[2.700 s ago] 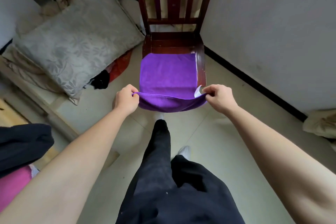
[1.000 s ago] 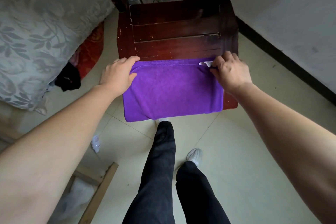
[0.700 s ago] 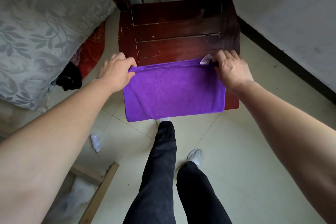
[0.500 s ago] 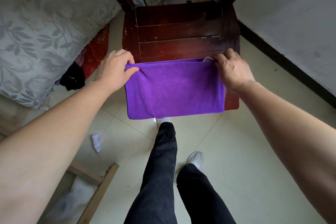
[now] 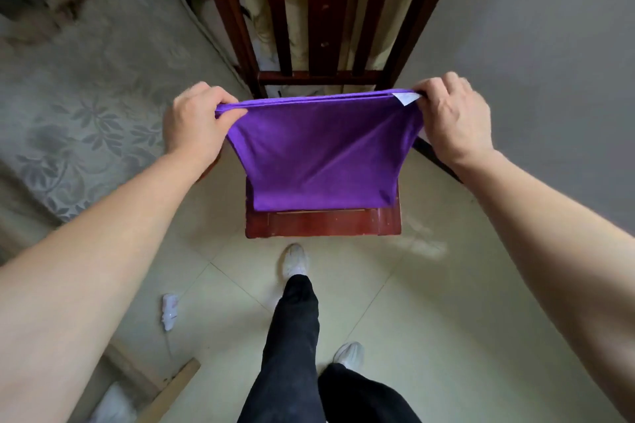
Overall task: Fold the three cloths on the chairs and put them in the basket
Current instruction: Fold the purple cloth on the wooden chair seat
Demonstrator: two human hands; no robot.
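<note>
A purple cloth [image 5: 323, 154], folded double, hangs in the air over the dark red wooden chair [image 5: 323, 223]. My left hand [image 5: 196, 124] pinches its upper left corner. My right hand [image 5: 453, 117] pinches the upper right corner, where a small white label sticks out. The cloth's lower fold reaches down to the chair seat near its front edge. No basket and no other cloths are in view.
A grey flowered cushion [image 5: 79, 96] lies at the left. A grey wall [image 5: 549, 62] rises at the right. The chair's slatted back [image 5: 319, 10] stands behind the cloth. My legs and white shoes [image 5: 295, 261] stand on pale tiles; a small white scrap [image 5: 169, 311] lies at lower left.
Both hands have lifted the folded cloth's top edge up off the seat, so it now hangs instead of lying flat. The view has pulled back from the chair.
</note>
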